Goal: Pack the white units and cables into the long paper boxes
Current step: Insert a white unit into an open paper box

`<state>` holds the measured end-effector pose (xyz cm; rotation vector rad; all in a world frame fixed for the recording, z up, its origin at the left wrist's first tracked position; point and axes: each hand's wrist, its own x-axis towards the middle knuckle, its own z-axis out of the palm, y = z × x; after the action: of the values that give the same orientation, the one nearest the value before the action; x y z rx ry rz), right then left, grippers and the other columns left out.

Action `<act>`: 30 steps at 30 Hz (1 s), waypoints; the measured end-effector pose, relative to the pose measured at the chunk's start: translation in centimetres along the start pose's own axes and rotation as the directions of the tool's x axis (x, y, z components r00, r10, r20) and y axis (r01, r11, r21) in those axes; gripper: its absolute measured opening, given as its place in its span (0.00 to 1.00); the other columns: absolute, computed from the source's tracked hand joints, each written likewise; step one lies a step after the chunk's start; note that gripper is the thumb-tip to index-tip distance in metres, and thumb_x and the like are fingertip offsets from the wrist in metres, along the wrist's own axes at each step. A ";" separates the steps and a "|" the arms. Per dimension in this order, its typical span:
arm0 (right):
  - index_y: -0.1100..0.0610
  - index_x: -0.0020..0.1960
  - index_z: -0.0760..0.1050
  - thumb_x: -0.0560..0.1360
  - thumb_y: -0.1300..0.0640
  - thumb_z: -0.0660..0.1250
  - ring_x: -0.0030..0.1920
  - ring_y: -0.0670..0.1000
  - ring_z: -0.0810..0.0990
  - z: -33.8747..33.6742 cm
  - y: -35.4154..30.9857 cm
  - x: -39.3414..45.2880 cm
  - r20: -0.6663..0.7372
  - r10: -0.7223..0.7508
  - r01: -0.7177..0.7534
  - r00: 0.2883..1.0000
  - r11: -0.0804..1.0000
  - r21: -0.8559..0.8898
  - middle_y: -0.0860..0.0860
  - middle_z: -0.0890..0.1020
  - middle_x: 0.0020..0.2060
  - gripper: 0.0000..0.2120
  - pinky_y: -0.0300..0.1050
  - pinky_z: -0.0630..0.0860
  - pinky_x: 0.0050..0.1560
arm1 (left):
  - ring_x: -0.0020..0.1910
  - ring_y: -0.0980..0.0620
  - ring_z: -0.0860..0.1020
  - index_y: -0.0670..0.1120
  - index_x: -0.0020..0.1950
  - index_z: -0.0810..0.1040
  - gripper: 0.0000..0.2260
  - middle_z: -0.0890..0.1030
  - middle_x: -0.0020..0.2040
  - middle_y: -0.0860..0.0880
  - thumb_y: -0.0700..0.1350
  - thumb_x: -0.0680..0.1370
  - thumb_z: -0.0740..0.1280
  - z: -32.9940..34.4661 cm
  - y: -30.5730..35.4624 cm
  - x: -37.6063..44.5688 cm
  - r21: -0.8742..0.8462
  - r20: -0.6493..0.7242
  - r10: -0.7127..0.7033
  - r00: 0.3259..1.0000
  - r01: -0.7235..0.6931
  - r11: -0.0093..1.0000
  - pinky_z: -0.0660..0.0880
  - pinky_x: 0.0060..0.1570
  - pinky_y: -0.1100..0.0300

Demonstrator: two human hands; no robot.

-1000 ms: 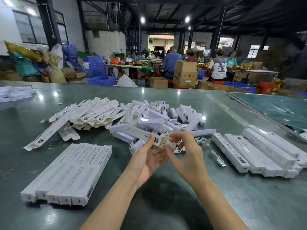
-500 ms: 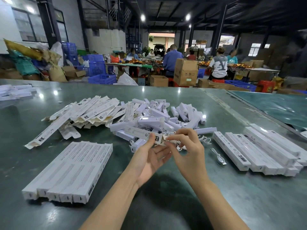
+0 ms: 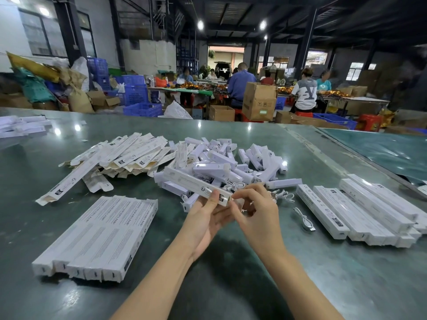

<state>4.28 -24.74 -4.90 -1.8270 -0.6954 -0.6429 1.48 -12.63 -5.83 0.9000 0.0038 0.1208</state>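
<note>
Above the near surface, the left hand grips a long box, now raised level; the right hand pinches at its open end, apparently closing it. Loose units lie just beyond, packed boxes right. Open room near.

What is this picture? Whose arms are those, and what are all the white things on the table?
The camera sits on a person's head, so you see their own arms. The left hand holds a long paper box, and the right hand works at its open end; what it pinches is hidden. On the green table lie a pile of white units, flat unfilled boxes, a loose cable and rows of closed boxes on both sides.
</note>
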 end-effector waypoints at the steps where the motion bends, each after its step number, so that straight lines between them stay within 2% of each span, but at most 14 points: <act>1: 0.59 0.41 0.80 0.68 0.69 0.74 0.41 0.39 0.74 0.1 0.0 0.0 0.004 -0.004 0.004 1.000 1.000 -0.024 0.48 0.76 0.40 0.07 0.28 0.67 0.40 | 0.45 0.46 0.85 0.40 0.58 0.75 0.16 0.85 0.48 0.39 0.48 0.76 0.63 0.0 -0.1 0.0 0.008 -0.004 0.012 1.000 -0.012 1.000 0.82 0.44 0.56; 5: 0.60 0.40 0.78 0.68 0.70 0.73 0.38 0.40 0.73 0.4 0.1 -0.2 0.013 -0.025 0.025 1.000 0.998 -0.059 0.50 0.75 0.40 0.08 0.27 0.68 0.40 | 0.43 0.47 0.84 0.42 0.57 0.76 0.13 0.84 0.48 0.40 0.47 0.75 0.64 0.1 -0.2 0.0 0.009 -0.030 0.032 0.999 -0.032 0.999 0.81 0.46 0.57; 10: 0.59 0.40 0.78 0.69 0.70 0.71 0.38 0.41 0.73 0.5 0.1 -0.4 0.046 -0.047 0.050 0.998 0.996 -0.072 0.45 0.72 0.41 0.07 0.29 0.69 0.41 | 0.41 0.49 0.83 0.42 0.56 0.76 0.14 0.83 0.46 0.43 0.48 0.74 0.64 0.2 -0.2 0.0 0.011 -0.025 0.039 0.999 -0.038 0.999 0.80 0.43 0.58; 13: 0.58 0.42 0.76 0.69 0.69 0.71 0.38 0.43 0.73 0.5 0.1 -0.4 0.059 -0.046 0.050 0.997 0.996 -0.076 0.46 0.73 0.42 0.08 0.31 0.69 0.41 | 0.42 0.49 0.82 0.41 0.58 0.76 0.16 0.83 0.46 0.42 0.49 0.74 0.64 0.1 -0.2 0.0 0.039 -0.017 0.032 0.999 -0.032 0.999 0.80 0.44 0.58; 16: 0.56 0.48 0.75 0.69 0.64 0.71 0.43 0.43 0.75 0.6 -0.2 -0.6 0.045 0.000 -0.001 0.999 1.000 0.005 0.47 0.77 0.44 0.10 0.33 0.72 0.42 | 0.46 0.47 0.83 0.40 0.60 0.76 0.19 0.84 0.49 0.40 0.51 0.75 0.64 0.0 -0.1 0.0 0.067 -0.017 0.030 0.999 -0.029 0.997 0.80 0.48 0.57; 20: 0.57 0.50 0.78 0.70 0.65 0.68 0.46 0.47 0.80 0.4 -0.7 -0.5 0.014 0.009 -0.011 1.000 0.986 0.164 0.47 0.80 0.45 0.09 0.40 0.78 0.44 | 0.40 0.52 0.83 0.39 0.60 0.75 0.20 0.85 0.45 0.43 0.51 0.75 0.65 0.0 0.3 0.0 0.028 -0.035 0.054 0.998 -0.053 0.998 0.79 0.39 0.61; 22: 0.58 0.50 0.77 0.70 0.67 0.68 0.45 0.47 0.80 0.4 -0.7 -0.3 0.007 0.017 -0.018 1.000 0.982 0.187 0.48 0.80 0.45 0.10 0.43 0.79 0.45 | 0.38 0.53 0.82 0.39 0.59 0.76 0.19 0.84 0.46 0.43 0.51 0.74 0.66 -0.1 0.4 0.1 0.040 -0.060 0.063 0.996 -0.061 0.997 0.77 0.39 0.61; 25: 0.59 0.46 0.75 0.69 0.72 0.69 0.43 0.48 0.78 0.4 -0.3 -0.2 -0.057 0.023 -0.017 0.998 0.994 0.111 0.50 0.78 0.43 0.11 0.46 0.79 0.42 | 0.38 0.54 0.81 0.41 0.53 0.79 0.17 0.84 0.45 0.44 0.52 0.73 0.68 -0.1 0.4 0.2 0.070 -0.086 0.044 0.995 -0.038 0.997 0.76 0.43 0.60; 30: 0.59 0.42 0.75 0.68 0.72 0.71 0.40 0.47 0.74 -0.2 0.1 0.0 -0.058 -0.072 0.070 0.996 0.997 -0.033 0.48 0.76 0.39 0.10 0.37 0.73 0.36 | 0.40 0.53 0.81 0.42 0.50 0.80 0.14 0.84 0.42 0.47 0.51 0.72 0.68 0.1 0.2 0.0 0.030 -0.084 0.004 0.996 -0.001 1.000 0.76 0.40 0.62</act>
<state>4.34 -25.00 -4.92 -1.8107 -0.7171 -0.7549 1.50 -12.62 -5.60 0.9237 0.0833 0.1615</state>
